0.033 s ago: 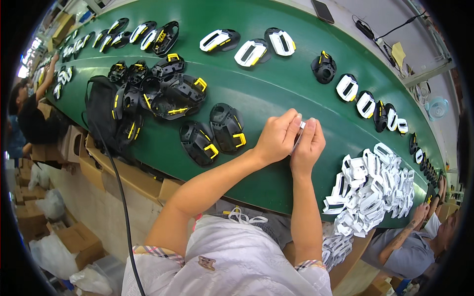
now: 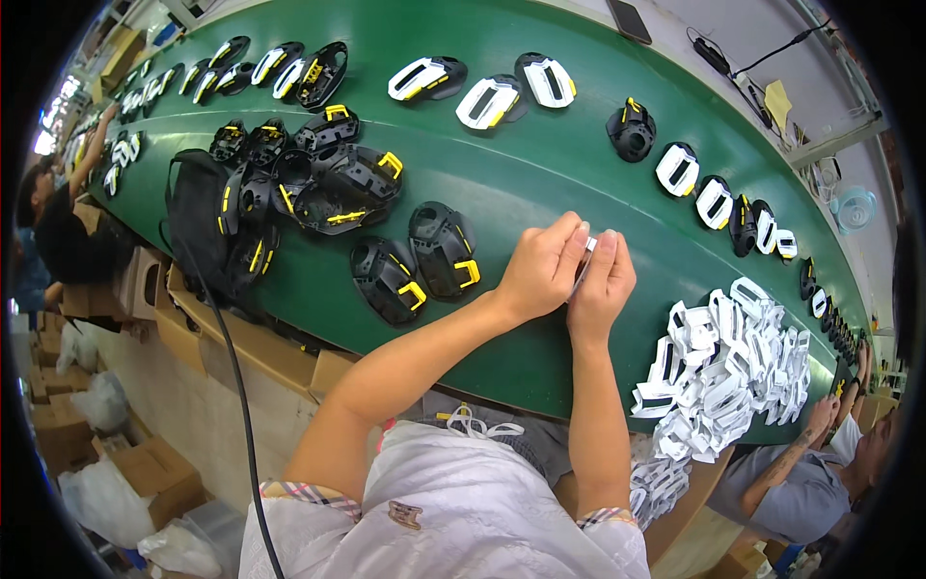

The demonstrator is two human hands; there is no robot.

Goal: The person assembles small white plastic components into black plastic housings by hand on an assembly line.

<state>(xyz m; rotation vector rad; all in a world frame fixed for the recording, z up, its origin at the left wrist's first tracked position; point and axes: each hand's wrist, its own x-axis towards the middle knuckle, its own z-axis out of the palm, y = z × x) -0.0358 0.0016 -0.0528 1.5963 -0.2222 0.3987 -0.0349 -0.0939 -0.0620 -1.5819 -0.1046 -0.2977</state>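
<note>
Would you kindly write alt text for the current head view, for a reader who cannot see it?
A person's left grip and right grip hold a small white part above a green worktable. Black-and-yellow housings lie to the left, a heap of white pieces to the right, and white-topped housings along the far side.

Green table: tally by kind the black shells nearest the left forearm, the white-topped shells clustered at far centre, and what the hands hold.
Black shells with yellow parts: 2
White-topped shells: 3
White piece between left hand and right hand, mostly hidden: 1
Total: 6
</note>
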